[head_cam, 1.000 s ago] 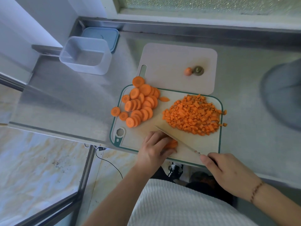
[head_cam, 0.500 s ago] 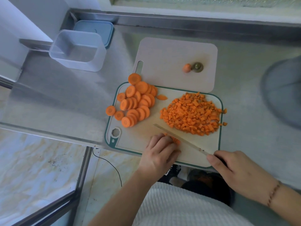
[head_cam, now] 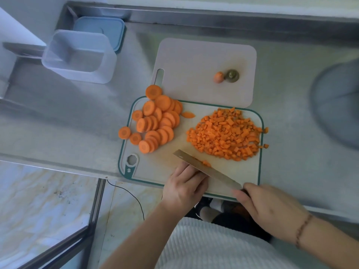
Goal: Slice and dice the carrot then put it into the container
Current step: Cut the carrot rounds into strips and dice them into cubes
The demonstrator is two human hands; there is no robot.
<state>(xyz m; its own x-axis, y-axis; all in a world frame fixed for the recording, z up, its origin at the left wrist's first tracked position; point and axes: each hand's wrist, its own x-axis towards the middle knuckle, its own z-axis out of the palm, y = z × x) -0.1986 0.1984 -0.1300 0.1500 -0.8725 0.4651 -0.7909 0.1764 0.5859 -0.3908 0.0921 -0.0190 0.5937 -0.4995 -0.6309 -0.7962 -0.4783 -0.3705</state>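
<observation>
Left hand [head_cam: 185,186] pins carrot pieces [head_cam: 206,163] beside the knife [head_cam: 206,168], which the right hand's [head_cam: 272,207] grip wraps; fingertips risk a nick.

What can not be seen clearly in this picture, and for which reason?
- Head view: the carrot pieces being cut are mostly hidden under the left hand and the knife.
- Knife handle: hidden inside the right hand.
- Grey round object at the right: blurred and cut off by the edge.
- Lid: partly hidden behind the container.

Carrot rounds [head_cam: 154,121] beside diced heap [head_cam: 226,133]
</observation>
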